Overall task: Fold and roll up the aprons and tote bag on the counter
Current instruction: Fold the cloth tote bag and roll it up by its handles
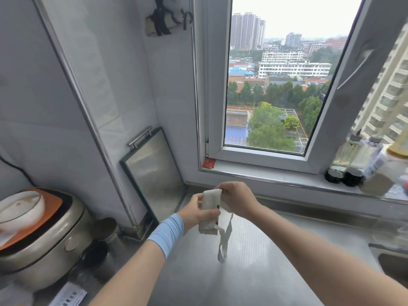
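Tension mattered: left hand (194, 214) curled round the rolled cream cloth bundle (209, 206), right hand (239, 199) pinched its far end, and the dangling cloth straps (225, 239) probably needed snug winding.

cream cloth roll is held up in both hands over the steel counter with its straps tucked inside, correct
Not quite. The head view shows the cream cloth roll gripped by the left hand and pinched by the right hand over the steel counter, but its straps are not tucked inside: they hang loose below the roll.
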Demonstrator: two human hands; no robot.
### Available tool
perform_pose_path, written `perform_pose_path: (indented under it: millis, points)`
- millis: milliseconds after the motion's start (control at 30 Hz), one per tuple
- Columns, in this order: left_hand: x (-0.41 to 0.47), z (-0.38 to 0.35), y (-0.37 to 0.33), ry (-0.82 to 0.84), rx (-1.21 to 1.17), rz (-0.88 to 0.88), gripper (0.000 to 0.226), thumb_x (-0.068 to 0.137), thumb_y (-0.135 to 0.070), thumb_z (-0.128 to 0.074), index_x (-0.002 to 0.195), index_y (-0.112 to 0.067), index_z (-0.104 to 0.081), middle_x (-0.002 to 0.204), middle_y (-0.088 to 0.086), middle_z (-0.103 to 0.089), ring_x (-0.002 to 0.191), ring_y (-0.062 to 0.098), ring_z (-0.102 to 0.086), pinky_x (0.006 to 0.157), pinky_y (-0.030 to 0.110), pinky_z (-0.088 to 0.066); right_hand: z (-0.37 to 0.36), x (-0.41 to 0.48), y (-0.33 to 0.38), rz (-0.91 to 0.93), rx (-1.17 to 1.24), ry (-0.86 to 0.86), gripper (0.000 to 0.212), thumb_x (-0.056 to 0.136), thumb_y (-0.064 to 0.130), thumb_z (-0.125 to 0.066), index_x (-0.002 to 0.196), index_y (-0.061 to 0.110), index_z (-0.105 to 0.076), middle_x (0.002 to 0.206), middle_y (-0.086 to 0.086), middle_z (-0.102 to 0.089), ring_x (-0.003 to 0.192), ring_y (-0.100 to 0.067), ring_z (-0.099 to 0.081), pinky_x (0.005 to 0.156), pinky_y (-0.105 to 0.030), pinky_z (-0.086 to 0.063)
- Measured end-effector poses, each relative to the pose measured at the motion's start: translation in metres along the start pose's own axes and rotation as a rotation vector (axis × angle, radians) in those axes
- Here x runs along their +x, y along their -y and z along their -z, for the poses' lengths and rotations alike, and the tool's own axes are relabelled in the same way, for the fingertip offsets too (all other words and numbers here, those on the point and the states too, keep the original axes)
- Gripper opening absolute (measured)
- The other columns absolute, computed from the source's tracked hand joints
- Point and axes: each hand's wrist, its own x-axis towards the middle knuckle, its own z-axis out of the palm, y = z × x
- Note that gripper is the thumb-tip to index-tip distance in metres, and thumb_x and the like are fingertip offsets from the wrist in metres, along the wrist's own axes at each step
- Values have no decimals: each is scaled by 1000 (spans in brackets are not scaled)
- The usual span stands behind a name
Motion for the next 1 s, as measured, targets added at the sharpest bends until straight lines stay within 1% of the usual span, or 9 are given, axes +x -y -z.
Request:
perform_pose_path:
  millis: [100,233,333,433,500,567,667,833,1000]
  points:
    - [-1,0,-7,142,-5,-101,87,60,-34,-84,135,-22,-41,115,5,-64,104,18,-64,94,39,-53,8,7,14,-147,244,116,10,76,24,-68,76,21,-77,65,5,-69,58,-7,-57,58,-28,-50]
    - [-12,-11,-24,324,-127,-92,50,64,-25,-78,109,-12,-61,97,9,-65,91,23,-64,92,43,-49,23,15,34,-225,415,204,26,78,12,-72,54,12,-61,53,0,-45,51,-12,-38,48,-21,-37]
    - [-9,-12,-31,200,-100,-3,42,64,-19,-78,103,-10,-62,92,14,-64,85,29,-64,89,52,-52,36,21,39,-286,527,368,5,85,4,-69,82,4,-73,73,-13,-65,67,-22,-62,66,-31,-60]
    - [-6,-2,-33,138,-1,101,36,71,-14,-76,104,-7,-63,89,14,-65,82,28,-66,83,52,-56,49,20,30,-297,721,629,20,93,-5,-57,108,1,-70,105,-23,-67,97,-31,-64,98,-46,-52]
    - [-7,7,-36,145,16,125,36,74,-13,-77,105,-4,-62,89,15,-64,80,28,-66,80,48,-58,55,16,29,-313,864,732,28,95,-5,-48,118,3,-64,109,-19,-66,100,-29,-62,97,-43,-49]
    - [-7,12,-43,133,81,127,41,72,-14,-79,108,-3,-63,94,16,-65,83,28,-66,78,44,-58,55,14,35,-320,800,699,24,98,16,-54,118,6,-62,101,-12,-68,89,-21,-63,82,-34,-49]
    - [-7,9,-58,91,171,107,54,61,-15,-80,111,-1,-64,96,16,-66,87,28,-67,81,41,-58,47,20,46,-263,557,442,33,87,39,-71,103,11,-70,83,-3,-68,73,-14,-61,74,-31,-47]
    - [-7,4,-72,15,307,14,38,75,-15,-75,110,-6,-67,89,6,-64,72,14,-63,63,21,-56,50,31,42,-308,714,271,35,77,26,-84,103,6,-72,93,-8,-71,81,-16,-66,71,-26,-54]
    - [-8,1,-75,-42,195,-173,36,78,-48,-70,104,-25,-64,92,-2,-71,84,14,-67,82,31,-56,59,32,41,-281,837,204,25,76,20,-84,96,8,-73,91,-9,-73,87,-22,-65,90,-42,-53]
